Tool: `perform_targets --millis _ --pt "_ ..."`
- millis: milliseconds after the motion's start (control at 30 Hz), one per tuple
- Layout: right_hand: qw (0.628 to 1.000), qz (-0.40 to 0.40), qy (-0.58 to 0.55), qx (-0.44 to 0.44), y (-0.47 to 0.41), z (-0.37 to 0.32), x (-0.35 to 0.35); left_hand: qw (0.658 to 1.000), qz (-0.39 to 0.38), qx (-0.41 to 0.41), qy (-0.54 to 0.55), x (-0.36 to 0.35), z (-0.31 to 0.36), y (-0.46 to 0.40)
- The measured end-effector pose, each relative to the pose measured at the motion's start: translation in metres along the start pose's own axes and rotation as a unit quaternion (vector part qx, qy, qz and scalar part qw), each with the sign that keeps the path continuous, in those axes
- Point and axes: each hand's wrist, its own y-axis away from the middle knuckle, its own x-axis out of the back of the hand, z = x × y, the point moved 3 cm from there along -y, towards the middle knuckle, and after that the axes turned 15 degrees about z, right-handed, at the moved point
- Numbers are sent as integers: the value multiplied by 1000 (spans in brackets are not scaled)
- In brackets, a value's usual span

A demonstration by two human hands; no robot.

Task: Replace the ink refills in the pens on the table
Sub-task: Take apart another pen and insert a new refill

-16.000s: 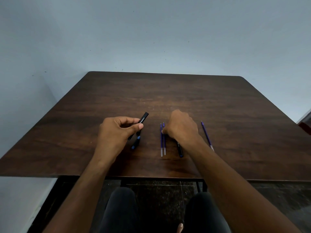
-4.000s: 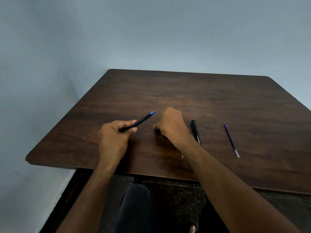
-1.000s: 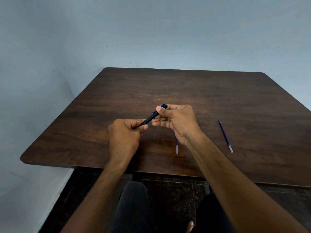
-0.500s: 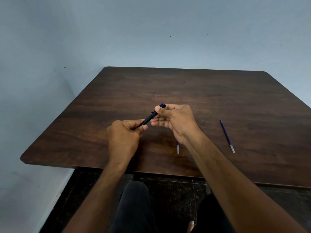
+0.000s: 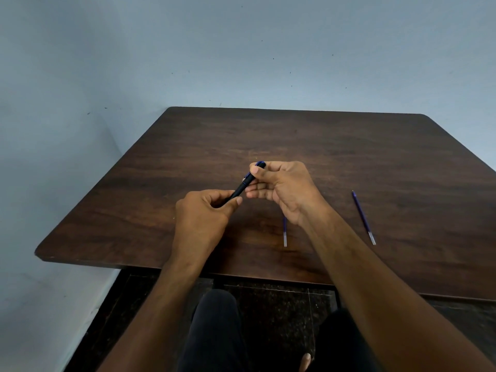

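Note:
A black pen (image 5: 243, 186) with a blue end is held above the middle of the dark wooden table (image 5: 375, 162). My left hand (image 5: 202, 218) grips its lower end. My right hand (image 5: 281, 189) pinches its upper end between thumb and fingers. One blue ink refill (image 5: 363, 217) lies on the table to the right of my hands. Another blue refill (image 5: 285, 233) lies under my right wrist, with only its near end showing.
Pale blue walls stand behind the table and to its left. The table's front edge (image 5: 188, 265) runs just past my forearms. My knees in dark trousers and a dark tiled floor show below it.
Over the last second both hands have stayed on the pen with barely any shift. Four seconds ago my right hand was on the table and a second black pen lay beside it.

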Motion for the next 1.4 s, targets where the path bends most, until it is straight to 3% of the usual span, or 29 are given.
perform_targets --millis 233,500,700,1100,1400 --pt "995 -36 87 15 -1 1 -17 998 21 -65 -19 12 11 0" --pt "994 -28 100 25 1 1 -27 998 38 -33 -34 15 5 -8" --pt "980 16 194 52 5 3 -23 992 -33 59 -104 1 -8 -17" --pt "971 38 228 64 7 1 -19 973 -38 38 -225 -8 -4 -21" --pt "961 49 262 67 10 -1 -15 966 -39 57 -248 -9 -3 -21"
